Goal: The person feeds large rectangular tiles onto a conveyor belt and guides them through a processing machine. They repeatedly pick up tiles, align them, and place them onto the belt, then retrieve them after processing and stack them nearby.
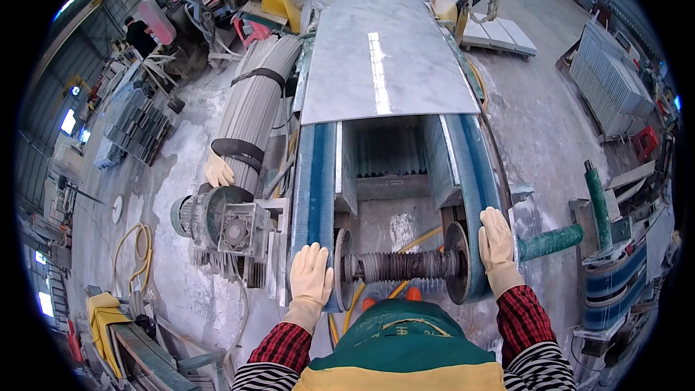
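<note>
"Conveyor (438, 163) first, as the largest: how is it made up?"

"By two blue bands, the left belt (315, 188) and the right belt (478, 174), a gap being left between them."

"And where is the stone slab (398, 40) placed?"

"It is laid across both belts ahead, pale and grey-veined, its straight near edge set well apart from the hands."

"What is seen to the left?"

"A bundle of grey strips (250, 112), bound by dark straps. Nearer, a dusty motor (235, 224) is mounted just beside the left belt."

"Between the near ends of the belts?"

"Two wheels are joined there by a ribbed roller (405, 266)."

"How are the hands held?"

"Both are gloved in cream and opened flat. The left hand (309, 279) is rested on the left belt's near end, fingers straight and close together. The right hand (498, 246) is rested likewise on the right belt's outer side, slightly farther forward."

"And the smallest thing?"

"A loose cream glove (218, 170), seen against the bundle's near end."
</note>
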`<act>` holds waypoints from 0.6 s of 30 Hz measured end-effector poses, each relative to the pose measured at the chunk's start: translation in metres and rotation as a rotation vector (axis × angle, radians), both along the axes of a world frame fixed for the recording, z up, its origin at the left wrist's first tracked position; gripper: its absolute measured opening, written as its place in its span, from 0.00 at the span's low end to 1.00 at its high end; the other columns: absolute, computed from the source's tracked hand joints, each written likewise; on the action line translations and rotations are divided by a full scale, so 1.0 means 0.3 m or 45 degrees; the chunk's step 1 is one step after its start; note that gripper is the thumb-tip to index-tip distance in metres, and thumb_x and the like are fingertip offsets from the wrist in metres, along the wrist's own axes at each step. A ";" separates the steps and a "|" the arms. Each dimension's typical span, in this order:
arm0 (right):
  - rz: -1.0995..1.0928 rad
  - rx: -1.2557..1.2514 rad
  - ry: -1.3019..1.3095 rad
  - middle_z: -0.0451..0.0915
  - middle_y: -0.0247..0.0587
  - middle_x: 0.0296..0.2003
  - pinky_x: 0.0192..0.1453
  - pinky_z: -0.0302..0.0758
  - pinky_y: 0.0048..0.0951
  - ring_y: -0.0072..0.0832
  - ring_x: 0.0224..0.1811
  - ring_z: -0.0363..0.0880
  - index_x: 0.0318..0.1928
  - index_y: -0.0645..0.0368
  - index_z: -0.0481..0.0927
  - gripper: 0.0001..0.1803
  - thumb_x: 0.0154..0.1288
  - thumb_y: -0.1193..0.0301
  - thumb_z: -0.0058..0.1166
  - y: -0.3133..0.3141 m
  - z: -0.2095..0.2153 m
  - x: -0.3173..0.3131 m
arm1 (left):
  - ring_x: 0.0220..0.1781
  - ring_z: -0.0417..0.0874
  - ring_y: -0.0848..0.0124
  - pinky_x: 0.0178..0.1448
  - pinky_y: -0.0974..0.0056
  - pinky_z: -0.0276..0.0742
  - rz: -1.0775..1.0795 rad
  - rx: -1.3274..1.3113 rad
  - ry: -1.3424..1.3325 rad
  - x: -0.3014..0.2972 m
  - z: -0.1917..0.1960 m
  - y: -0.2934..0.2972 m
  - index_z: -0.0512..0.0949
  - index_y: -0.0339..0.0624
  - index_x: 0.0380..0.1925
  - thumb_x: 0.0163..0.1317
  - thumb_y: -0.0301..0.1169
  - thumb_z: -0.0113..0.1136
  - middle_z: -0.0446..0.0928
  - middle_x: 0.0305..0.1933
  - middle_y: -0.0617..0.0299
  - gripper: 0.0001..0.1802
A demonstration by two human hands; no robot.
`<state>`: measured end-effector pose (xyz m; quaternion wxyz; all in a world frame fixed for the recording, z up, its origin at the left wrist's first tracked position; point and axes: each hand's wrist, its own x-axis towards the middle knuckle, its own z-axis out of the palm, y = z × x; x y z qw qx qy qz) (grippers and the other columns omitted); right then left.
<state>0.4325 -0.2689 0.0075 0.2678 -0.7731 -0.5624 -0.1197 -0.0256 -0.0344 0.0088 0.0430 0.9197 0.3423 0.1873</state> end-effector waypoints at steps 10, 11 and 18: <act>0.004 -0.024 0.051 0.82 0.62 0.68 0.84 0.71 0.55 0.62 0.74 0.77 0.67 0.62 0.79 0.20 0.79 0.74 0.57 -0.016 -0.010 0.000 | 0.78 0.73 0.39 0.85 0.39 0.66 -0.013 -0.005 -0.015 -0.004 0.007 -0.010 0.79 0.39 0.70 0.68 0.38 0.66 0.75 0.76 0.43 0.31; 0.008 -0.005 0.019 0.81 0.62 0.68 0.83 0.71 0.55 0.62 0.74 0.77 0.68 0.62 0.79 0.20 0.79 0.74 0.56 -0.017 -0.016 0.000 | 0.78 0.73 0.39 0.85 0.39 0.66 -0.015 -0.005 -0.013 -0.006 0.003 -0.010 0.79 0.39 0.70 0.68 0.39 0.66 0.75 0.76 0.43 0.32; 0.014 0.005 0.016 0.82 0.62 0.69 0.84 0.70 0.56 0.63 0.74 0.78 0.69 0.61 0.79 0.21 0.80 0.73 0.56 -0.031 -0.027 -0.002 | 0.78 0.74 0.39 0.85 0.38 0.66 -0.015 0.000 -0.005 -0.015 -0.008 -0.016 0.79 0.39 0.71 0.70 0.40 0.64 0.75 0.76 0.43 0.31</act>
